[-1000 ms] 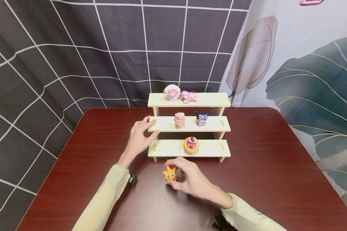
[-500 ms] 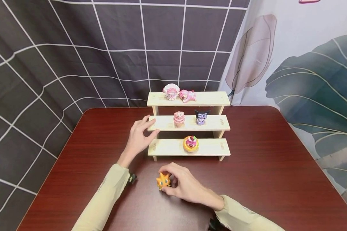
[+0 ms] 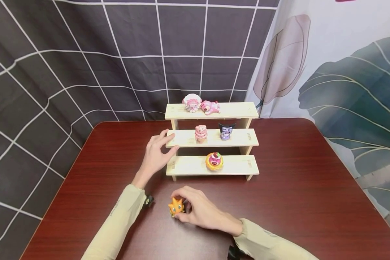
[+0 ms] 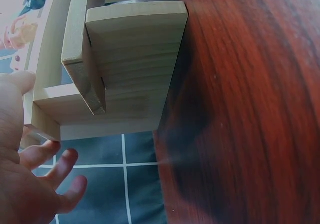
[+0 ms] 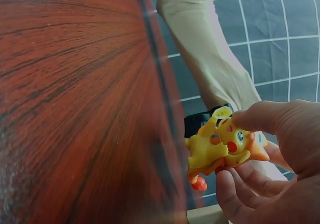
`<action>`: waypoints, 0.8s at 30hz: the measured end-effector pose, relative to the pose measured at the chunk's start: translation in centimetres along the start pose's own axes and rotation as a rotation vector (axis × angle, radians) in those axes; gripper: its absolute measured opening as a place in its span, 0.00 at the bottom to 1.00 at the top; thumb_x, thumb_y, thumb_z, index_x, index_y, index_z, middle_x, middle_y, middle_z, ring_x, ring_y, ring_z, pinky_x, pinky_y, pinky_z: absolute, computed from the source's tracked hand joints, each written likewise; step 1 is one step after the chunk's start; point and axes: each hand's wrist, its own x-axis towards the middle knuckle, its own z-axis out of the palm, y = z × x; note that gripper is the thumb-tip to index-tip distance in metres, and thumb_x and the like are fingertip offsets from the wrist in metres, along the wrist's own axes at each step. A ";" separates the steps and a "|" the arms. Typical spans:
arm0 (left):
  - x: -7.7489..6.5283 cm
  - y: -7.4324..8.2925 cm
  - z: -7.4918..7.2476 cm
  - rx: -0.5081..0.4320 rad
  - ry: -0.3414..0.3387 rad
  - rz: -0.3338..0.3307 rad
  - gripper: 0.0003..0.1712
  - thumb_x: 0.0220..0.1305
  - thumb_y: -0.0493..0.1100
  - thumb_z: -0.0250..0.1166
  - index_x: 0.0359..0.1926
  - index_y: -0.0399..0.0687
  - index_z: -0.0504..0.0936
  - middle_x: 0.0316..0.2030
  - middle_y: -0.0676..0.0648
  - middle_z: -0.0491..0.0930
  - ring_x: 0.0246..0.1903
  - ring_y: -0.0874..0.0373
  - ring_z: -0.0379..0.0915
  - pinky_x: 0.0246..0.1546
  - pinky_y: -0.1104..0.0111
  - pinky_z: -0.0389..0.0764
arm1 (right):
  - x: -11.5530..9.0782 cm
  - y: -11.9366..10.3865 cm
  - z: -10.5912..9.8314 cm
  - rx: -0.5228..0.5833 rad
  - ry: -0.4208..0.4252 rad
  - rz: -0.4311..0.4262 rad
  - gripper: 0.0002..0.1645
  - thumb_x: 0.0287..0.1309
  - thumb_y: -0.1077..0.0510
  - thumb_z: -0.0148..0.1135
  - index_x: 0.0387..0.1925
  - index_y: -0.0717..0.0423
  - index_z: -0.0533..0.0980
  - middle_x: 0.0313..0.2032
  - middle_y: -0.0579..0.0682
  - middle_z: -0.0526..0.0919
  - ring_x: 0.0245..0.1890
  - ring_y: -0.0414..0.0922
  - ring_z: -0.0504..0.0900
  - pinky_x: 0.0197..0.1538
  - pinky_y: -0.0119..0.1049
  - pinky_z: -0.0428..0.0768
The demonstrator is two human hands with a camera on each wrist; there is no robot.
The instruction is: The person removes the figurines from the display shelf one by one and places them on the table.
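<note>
My right hand [image 3: 198,209] pinches a small yellow toy figurine [image 5: 207,149] with an orange spiky hood, thumb on one side and fingers on the other. In the head view, the figurine [image 3: 176,207] is over the table in front of the three-tier wooden display shelf [image 3: 188,168], its hood facing the camera. My left hand [image 3: 156,153] rests on the left end of the middle tier, with the thumb at the front edge and a finger on top. The left wrist view shows the other left fingers [image 4: 62,169] spread loosely beyond the plank's end.
On the top tier are a white-and-pink figurine [image 3: 192,103] and a lying pink one [image 3: 210,107]. A pink figurine [image 3: 201,134] and a black-and-purple one [image 3: 225,132] stand on the middle tier. A round yellow-rimmed figurine [image 3: 214,161] sits on the bottom tier. Grid-patterned curtain [image 3: 133,72] hangs behind the table [image 3: 295,187].
My right hand has carried the yellow figurine left and slightly toward me, away from the shelf. My left hand has stayed at the middle tier's end.
</note>
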 end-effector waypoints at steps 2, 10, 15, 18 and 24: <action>0.0 0.0 0.0 0.000 0.000 0.001 0.25 0.58 0.43 0.75 0.56 0.41 0.85 0.62 0.36 0.75 0.51 0.39 0.72 0.49 0.47 0.71 | 0.1 0.1 0.2 -0.005 0.003 -0.005 0.25 0.48 0.66 0.76 0.48 0.61 0.76 0.39 0.47 0.79 0.32 0.33 0.75 0.31 0.22 0.76; 0.0 -0.1 0.0 -0.003 0.002 -0.002 0.25 0.58 0.44 0.75 0.56 0.42 0.85 0.61 0.35 0.76 0.51 0.39 0.72 0.48 0.47 0.71 | 0.4 0.2 0.8 -0.002 0.005 0.009 0.26 0.48 0.66 0.77 0.49 0.61 0.76 0.39 0.47 0.79 0.33 0.32 0.75 0.30 0.25 0.77; 0.0 -0.1 0.1 -0.006 0.008 0.006 0.25 0.58 0.44 0.75 0.56 0.42 0.85 0.60 0.34 0.76 0.50 0.39 0.72 0.47 0.47 0.72 | 0.4 0.3 1.2 -0.010 0.015 0.004 0.26 0.48 0.66 0.77 0.49 0.60 0.76 0.38 0.47 0.79 0.32 0.33 0.75 0.30 0.24 0.77; 0.0 -0.1 0.1 -0.005 0.009 0.004 0.25 0.58 0.43 0.75 0.56 0.43 0.85 0.61 0.35 0.76 0.50 0.39 0.72 0.47 0.47 0.72 | 0.3 0.4 1.4 -0.010 0.017 0.007 0.26 0.48 0.66 0.77 0.49 0.60 0.76 0.39 0.46 0.78 0.31 0.34 0.75 0.30 0.23 0.76; 0.0 -0.1 0.1 -0.005 0.006 -0.001 0.25 0.58 0.44 0.75 0.57 0.42 0.85 0.62 0.36 0.75 0.51 0.39 0.72 0.48 0.47 0.71 | 0.1 0.6 1.8 -0.033 0.020 0.007 0.26 0.47 0.65 0.78 0.48 0.59 0.76 0.39 0.46 0.78 0.29 0.38 0.75 0.31 0.20 0.72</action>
